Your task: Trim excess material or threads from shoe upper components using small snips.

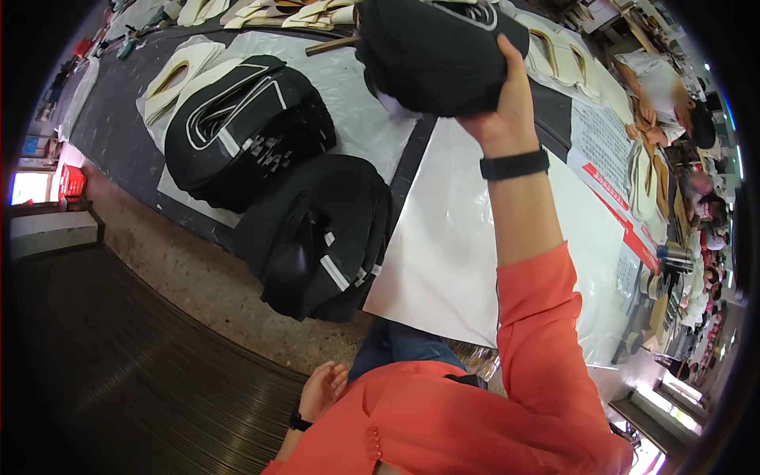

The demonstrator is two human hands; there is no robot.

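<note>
My right hand (511, 111) is raised at the top middle, its thumb and palm closed on a thick stack of black shoe uppers (431, 67) with a white outline around the opening. My left hand (323, 386) hangs by my waist with loosely curled fingers and nothing in it. Two more stacks rest at the near left edge of the table. One stack of black uppers (293, 107) has white lines and white tabs along its side. Nearer to me, another black stack (324, 206) lies tilted and overhangs the edge, with a few white marks showing.
A white sheet (443, 261) covers the table in front of me. Cream cut pieces (180, 75) lie at the left, with more along the far side. A printed sheet (606, 150) is at the right. Beyond it a person (661, 87) handles pieces. A ridged dark surface (142, 356) fills the lower left.
</note>
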